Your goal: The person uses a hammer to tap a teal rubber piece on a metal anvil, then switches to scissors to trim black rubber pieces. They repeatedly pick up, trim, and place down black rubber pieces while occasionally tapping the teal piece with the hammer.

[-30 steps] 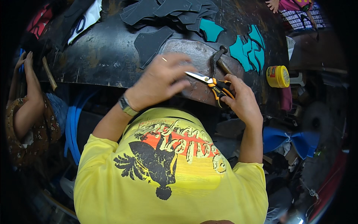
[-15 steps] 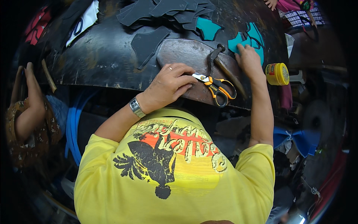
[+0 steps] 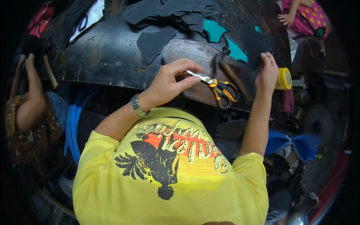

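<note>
My left hand [image 3: 170,80] hovers over the near edge of a worn wooden board [image 3: 180,48], thumb and fingers apart around the blade tips of orange-and-black scissors [image 3: 221,92]. The scissors lie on the board beside a hammer [image 3: 232,77] with a wooden handle. My right hand [image 3: 267,75], fingers curled, is at the right, next to a yellow jar [image 3: 284,78]. A dark area lies at its fingertips; whether that is a black piece in its grip I cannot make out. Left of it are a teal piece [image 3: 236,50] and a teal-faced, dark-edged piece [image 3: 215,30].
Dark flat cut pieces [image 3: 176,11] are heaped at the back, with one single piece [image 3: 154,44] nearer. White cloth [image 3: 88,18] lies back left. Another person's hand [image 3: 288,18] rests on the table at the far right; another person's arm [image 3: 35,80] is at left.
My right hand has drawn back toward me and right, off the teal pieces. Most teal at the right no longer shows; dark covers that spot. My left thumb and fingers have spread.
</note>
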Available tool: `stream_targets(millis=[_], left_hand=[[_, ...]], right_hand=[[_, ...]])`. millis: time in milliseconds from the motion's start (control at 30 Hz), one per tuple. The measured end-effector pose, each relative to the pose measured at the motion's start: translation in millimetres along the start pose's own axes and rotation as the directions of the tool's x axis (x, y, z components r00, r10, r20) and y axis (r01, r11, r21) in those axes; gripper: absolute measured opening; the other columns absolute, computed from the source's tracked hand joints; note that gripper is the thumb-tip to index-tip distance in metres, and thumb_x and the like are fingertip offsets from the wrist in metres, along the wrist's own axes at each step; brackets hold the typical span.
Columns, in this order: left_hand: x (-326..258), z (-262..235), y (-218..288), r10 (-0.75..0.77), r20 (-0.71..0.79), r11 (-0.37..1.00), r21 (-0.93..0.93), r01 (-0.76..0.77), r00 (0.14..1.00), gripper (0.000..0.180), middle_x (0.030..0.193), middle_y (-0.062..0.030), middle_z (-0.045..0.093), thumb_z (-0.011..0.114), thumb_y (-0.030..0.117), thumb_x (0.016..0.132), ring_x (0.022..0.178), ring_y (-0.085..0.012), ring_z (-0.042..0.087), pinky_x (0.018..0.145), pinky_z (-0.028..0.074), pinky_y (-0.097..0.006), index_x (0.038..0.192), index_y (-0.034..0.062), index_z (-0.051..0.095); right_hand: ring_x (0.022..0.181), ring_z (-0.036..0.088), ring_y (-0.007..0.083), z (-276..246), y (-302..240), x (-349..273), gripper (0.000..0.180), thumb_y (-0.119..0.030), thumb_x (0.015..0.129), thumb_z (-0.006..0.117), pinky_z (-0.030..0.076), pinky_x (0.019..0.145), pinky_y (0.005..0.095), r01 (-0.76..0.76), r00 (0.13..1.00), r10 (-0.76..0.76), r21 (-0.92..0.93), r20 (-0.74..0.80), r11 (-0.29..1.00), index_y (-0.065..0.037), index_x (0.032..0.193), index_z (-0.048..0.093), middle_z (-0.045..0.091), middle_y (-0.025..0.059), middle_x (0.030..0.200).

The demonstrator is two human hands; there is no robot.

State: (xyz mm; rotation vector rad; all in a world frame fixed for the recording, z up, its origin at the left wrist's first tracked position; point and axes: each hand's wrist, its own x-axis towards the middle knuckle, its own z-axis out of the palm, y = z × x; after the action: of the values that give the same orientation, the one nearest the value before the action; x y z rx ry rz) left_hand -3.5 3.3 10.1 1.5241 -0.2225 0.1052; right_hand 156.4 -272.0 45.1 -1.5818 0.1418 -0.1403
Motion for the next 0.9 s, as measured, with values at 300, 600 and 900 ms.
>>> stream_targets(millis=[300, 600, 900], left_hand=[[19.1, -19.6, 17.1, -0.149, 0.198, 0.931, 0.359, 0.07, 0.969, 0.029, 0.064, -0.0169, 0.057, 0.081, 0.021, 0.082, 0.061, -0.0095, 0.05, 0.059, 0.045, -0.03, 0.094, -0.0042, 0.071], [9.7, -40.3, -3.9, -0.338, -0.062, 0.938, -0.107, 0.33, 0.939, 0.029, 0.09, -0.0024, 0.072, 0.082, 0.018, 0.085, 0.078, -0.0051, 0.063, 0.07, 0.052, -0.021, 0.102, -0.0037, 0.071], [1.7, -43.7, -2.5, -0.398, -0.085, 0.883, -0.308, 0.356, 0.914, 0.027, 0.1, -0.0045, 0.072, 0.075, 0.017, 0.091, 0.085, -0.007, 0.066, 0.078, 0.055, -0.022, 0.109, -0.0032, 0.068]], right_hand=[[0.075, 0.064, 0.0265, 31.6, -23.8, -113.8, 0.016, -0.004, 0.089, 0.067, 0.05, 0.069, 0.034, 0.557, 0.732, -0.211, -0.391, 0.648, 0.733, 0.001, 0.104, 0.066, 0.064, 0.0137, 0.086], [0.097, 0.063, 0.0358, -2.5, -14.8, -140.3, 0.035, -0.004, 0.082, 0.071, 0.052, 0.083, 0.0456, 0.655, 0.743, -0.025, -0.719, 0.669, 0.233, 0.003, 0.115, 0.063, 0.063, 0.0193, 0.109], [0.064, 0.061, 0.008, -21.0, -23.3, -140.9, 0.017, -0.004, 0.082, 0.068, 0.046, 0.058, 0.0225, 0.016, 0.695, 0.435, -0.617, 0.573, 0.787, 0.002, 0.098, 0.063, 0.067, 0.0042, 0.079]])
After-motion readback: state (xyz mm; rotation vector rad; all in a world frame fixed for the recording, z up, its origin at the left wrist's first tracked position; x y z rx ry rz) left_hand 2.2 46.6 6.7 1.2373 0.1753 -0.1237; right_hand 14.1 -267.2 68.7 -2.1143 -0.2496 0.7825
